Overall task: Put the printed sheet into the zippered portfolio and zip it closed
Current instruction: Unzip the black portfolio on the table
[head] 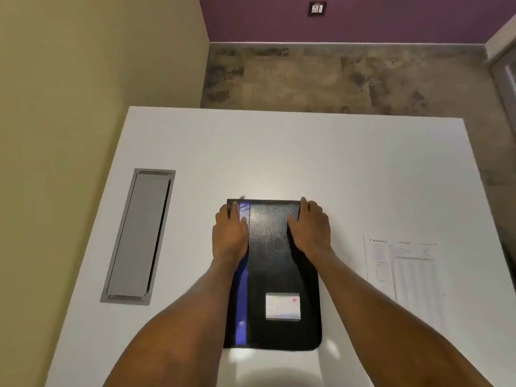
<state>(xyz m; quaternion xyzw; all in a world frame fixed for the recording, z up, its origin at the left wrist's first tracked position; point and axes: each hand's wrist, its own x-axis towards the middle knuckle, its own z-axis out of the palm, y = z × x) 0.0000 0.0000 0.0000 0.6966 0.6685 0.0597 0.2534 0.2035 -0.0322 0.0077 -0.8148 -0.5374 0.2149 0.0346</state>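
Observation:
A black zippered portfolio (272,272) with a blue stripe down its left side and a small label window lies flat on the white table (279,152), in front of me. My left hand (229,236) rests on its far left corner, fingers over the edge near the zipper pull (242,197). On the far right corner lies my right hand (310,230), fingers curled over the top edge. The printed sheet (405,277) lies flat on the table to the right of the portfolio, apart from both hands.
A grey recessed cable hatch (138,237) is set into the table at the left. A beige wall runs along the left side. Beyond the table's far edge lie a mottled floor and a purple wall with a switch plate (317,8).

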